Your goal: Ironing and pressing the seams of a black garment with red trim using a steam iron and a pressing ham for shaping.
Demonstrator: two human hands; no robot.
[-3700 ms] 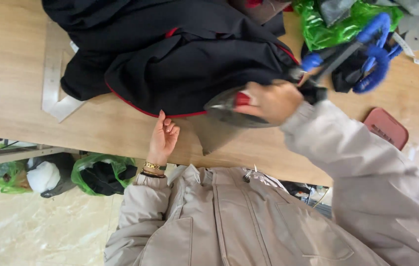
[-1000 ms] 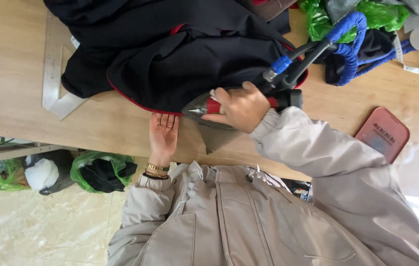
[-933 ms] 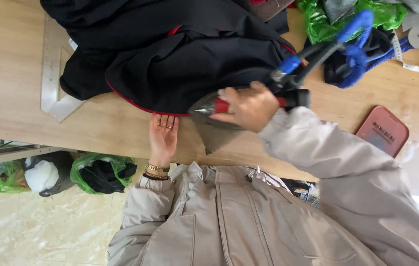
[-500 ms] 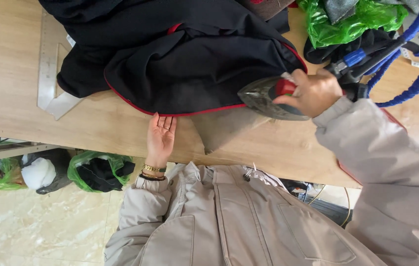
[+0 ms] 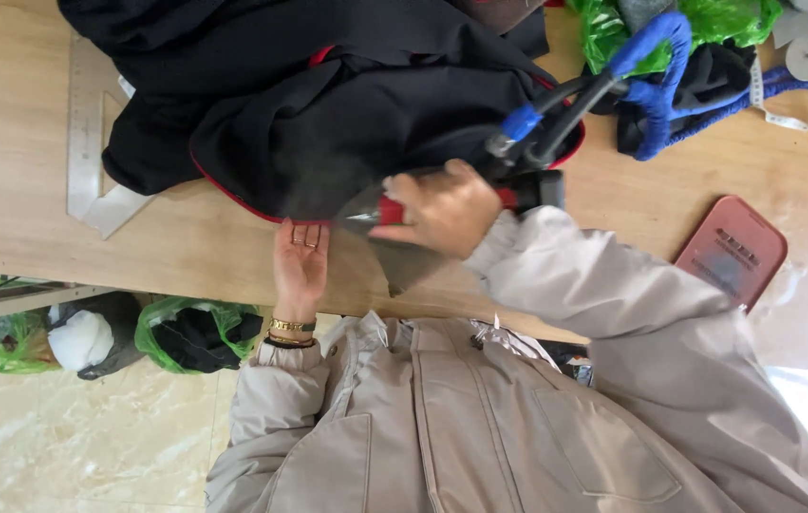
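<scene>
Steam iron, wedge-shaped with a red-trimmed handle, sits gripped in the right hand over soft black cloth with red piping on the smooth wooden table; left hand lies flat, fingers spread, pinning the hem

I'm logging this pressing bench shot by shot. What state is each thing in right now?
Steam iron: gripped by the right hand, at the garment's edge, haze of steam beside it.
Black garment: bunched on the wooden table, red-piped hem near the iron.
Left hand: flat on the table, fingertips at the hem.
Metal square ruler: lying flat, partly under the garment.
Pink phone: lying flat.
</scene>
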